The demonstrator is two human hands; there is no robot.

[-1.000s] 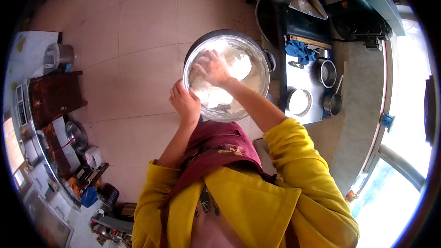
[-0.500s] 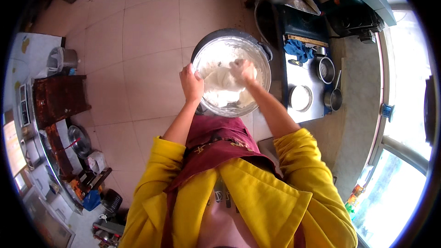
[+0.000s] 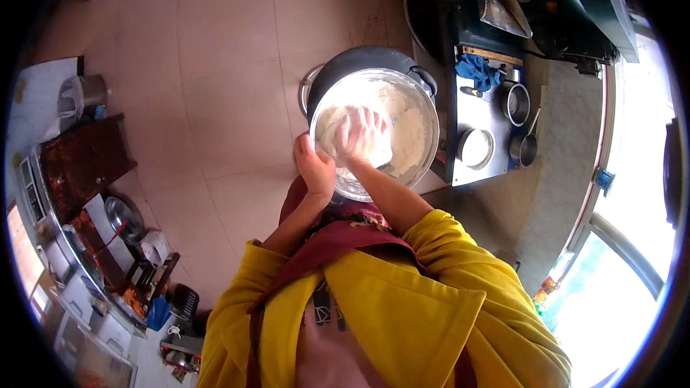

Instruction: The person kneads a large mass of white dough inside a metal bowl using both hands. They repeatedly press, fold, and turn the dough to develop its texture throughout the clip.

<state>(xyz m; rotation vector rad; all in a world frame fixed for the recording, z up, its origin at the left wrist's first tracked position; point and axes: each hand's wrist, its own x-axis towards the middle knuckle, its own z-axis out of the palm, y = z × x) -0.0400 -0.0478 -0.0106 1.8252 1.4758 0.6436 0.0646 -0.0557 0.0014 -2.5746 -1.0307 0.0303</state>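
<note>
A wide metal basin with flour-dusted inner walls rests on a large dark pot in front of me. Pale dough lies in it, toward the near left side. My left hand grips the basin's left rim, thumb up against the edge and the other fingers mostly hidden. Inside the basin, my right hand presses down on the dough with its fingers spread and pointing away from me. Some of the dough is hidden under that hand.
At right, a low worktop bears a blue cloth, a round pan, a metal pot and a small saucepan. Dark green machinery stands beyond. Leftward are a rusty brown cabinet and a round metal lid.
My right hand has gone from a closed, blurred shape right of the dough to lying spread on it, further left. The basin sits slightly lower and further right in view; the left hand keeps its rim.
</note>
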